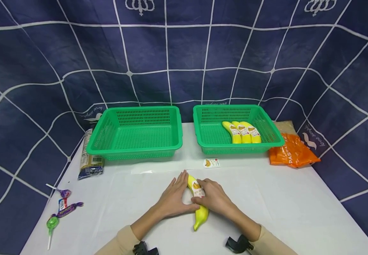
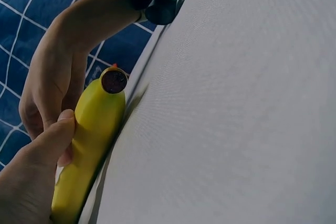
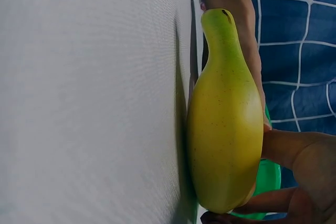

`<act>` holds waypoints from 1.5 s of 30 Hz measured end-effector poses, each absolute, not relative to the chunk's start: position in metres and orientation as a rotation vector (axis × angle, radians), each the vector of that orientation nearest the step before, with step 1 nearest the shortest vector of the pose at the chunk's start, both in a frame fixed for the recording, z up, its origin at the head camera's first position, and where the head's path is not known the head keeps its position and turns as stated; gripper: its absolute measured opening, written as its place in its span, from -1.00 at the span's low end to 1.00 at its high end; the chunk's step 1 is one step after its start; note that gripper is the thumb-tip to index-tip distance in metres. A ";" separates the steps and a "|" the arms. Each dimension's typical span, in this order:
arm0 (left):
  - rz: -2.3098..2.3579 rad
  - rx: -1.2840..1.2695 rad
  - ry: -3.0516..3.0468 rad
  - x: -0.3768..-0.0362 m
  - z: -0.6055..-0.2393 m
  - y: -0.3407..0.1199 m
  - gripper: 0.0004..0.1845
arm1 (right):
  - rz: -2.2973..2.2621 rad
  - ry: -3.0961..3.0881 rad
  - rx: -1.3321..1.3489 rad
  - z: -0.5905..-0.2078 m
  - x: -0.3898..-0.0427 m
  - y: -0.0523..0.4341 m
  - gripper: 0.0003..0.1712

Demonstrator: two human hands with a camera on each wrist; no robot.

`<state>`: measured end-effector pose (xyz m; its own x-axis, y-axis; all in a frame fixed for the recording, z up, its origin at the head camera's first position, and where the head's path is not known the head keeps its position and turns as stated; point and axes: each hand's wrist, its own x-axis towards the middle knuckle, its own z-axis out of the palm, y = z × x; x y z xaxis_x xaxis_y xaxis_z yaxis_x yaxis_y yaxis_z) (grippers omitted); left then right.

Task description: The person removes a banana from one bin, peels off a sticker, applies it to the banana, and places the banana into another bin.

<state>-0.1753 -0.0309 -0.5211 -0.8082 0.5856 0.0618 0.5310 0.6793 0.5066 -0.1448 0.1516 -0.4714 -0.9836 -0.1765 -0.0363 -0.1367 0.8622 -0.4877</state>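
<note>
Smooth glossy banana (image 1: 199,209); perforated plastic baskets (image 1: 134,132).

Bananas: four; one (image 1: 199,209) under my hands, three (image 1: 242,132) in the right basket.
Green baskets: two; left (image 1: 135,131), right (image 1: 235,128).
Loose banana stickers: one (image 1: 211,163), on the table.
Lollipops: three (image 1: 59,207), at the table's left edge.
Orange pasta bags: one (image 1: 292,151).
Dark packets: one (image 1: 89,156), beside the left basket.
My hands: two; left (image 1: 172,198), right (image 1: 214,196).
</note>
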 end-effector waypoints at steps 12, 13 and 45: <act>0.952 0.891 2.802 -0.196 -0.500 -0.029 0.05 | -0.831 2.951 -0.267 -0.474 -0.145 0.152 -0.21; 0.958 0.883 2.810 -0.201 -0.497 -0.026 0.05 | -0.832 2.947 -0.264 -0.474 -0.145 0.152 -0.21; 1.296 0.644 2.724 -0.317 -0.448 0.067 0.19 | -0.797 2.984 -0.272 -0.474 -0.143 0.152 -0.20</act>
<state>-0.3166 0.0670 -0.4484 -0.9113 0.3922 0.1251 0.3445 0.5603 0.7533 -0.1427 0.1520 -0.4745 -0.9838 -0.1793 0.0058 -0.1583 0.8525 -0.4982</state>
